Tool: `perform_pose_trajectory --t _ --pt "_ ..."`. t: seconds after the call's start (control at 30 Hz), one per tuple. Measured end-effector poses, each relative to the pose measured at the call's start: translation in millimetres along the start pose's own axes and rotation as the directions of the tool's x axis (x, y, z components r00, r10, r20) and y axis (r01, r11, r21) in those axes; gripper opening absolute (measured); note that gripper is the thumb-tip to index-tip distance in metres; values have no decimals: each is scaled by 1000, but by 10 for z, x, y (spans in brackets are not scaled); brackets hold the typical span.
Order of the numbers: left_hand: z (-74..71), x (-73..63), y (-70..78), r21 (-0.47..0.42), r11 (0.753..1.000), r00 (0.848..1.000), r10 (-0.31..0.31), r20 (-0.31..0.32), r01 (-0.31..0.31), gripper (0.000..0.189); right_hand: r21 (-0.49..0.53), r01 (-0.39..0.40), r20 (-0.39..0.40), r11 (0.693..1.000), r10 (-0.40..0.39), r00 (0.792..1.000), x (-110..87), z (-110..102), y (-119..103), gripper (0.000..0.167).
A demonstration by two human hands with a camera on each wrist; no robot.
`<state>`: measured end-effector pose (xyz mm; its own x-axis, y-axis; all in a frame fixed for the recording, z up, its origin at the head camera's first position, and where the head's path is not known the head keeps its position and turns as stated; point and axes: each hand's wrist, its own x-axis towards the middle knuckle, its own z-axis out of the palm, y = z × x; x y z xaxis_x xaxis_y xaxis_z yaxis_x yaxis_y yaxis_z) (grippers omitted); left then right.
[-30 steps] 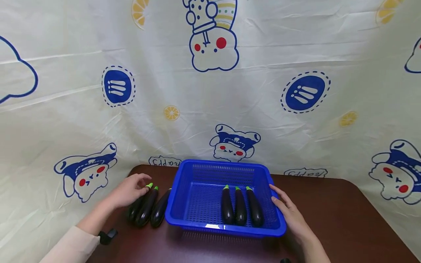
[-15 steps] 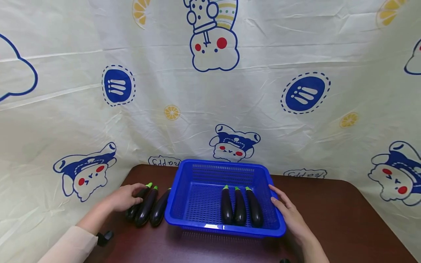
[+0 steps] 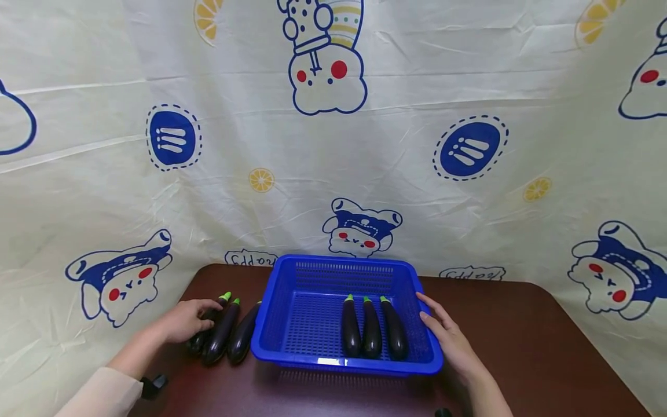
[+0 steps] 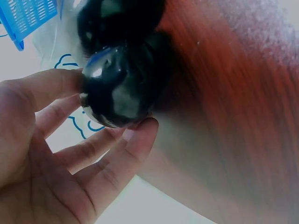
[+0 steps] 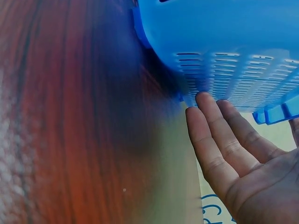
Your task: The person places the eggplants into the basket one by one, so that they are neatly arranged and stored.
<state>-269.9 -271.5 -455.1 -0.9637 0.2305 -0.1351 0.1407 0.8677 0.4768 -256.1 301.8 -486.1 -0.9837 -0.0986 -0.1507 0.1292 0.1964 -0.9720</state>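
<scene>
At the left of the table, my left hand (image 3: 182, 321) curls round the leftmost eggplant (image 4: 124, 88), thumb on one side and fingers on the other. The green stem tip of that eggplant shows past the hand in the head view. Close beside it lie a second eggplant (image 3: 222, 335) and a third eggplant (image 3: 243, 336). My right hand (image 3: 454, 343) rests at the right side of a blue plastic basket (image 3: 346, 365). In the right wrist view its straight fingers (image 5: 226, 142) touch the slotted outer wall under the rim. Three eggplants (image 3: 372, 330) lie side by side in the basket's right half.
The dark brown table (image 3: 500, 341) stretches away to the right of the basket. Behind it hangs a pale printed cloth (image 3: 312, 145) with cartoon figures, reaching down to the table's back edge. The basket's left edge stands close to the loose eggplants.
My left hand has come down from the stem end toward the body of the leftmost eggplant and taken hold of it. The right hand stays at the basket. The head view has shifted slightly.
</scene>
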Motion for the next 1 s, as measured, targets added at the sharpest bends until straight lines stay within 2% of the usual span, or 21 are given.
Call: perform_pose_trajectory --t 0.17,0.4,0.6,0.77,1.0 --pt "-49 17 -9 13 999 999 30 -17 -30 32 -13 -8 -3 1000 7 1000 -8 12 7 56" --pt "-166 39 87 -14 1000 1000 13 -7 -13 35 32 -5 1 999 5 1000 -5 11 14 54" --pt "-239 37 122 -17 1000 1000 -2 9 2 37 33 1 6 999 -2 1000 5 23 4 54" --pt "-282 19 174 -13 1000 1000 19 -2 -19 36 32 2 6 999 -2 1000 4 23 7 55" --pt "-321 2 209 -19 1000 1000 17 -13 -18 38 27 3 9 1000 -4 1000 6 10 9 55"
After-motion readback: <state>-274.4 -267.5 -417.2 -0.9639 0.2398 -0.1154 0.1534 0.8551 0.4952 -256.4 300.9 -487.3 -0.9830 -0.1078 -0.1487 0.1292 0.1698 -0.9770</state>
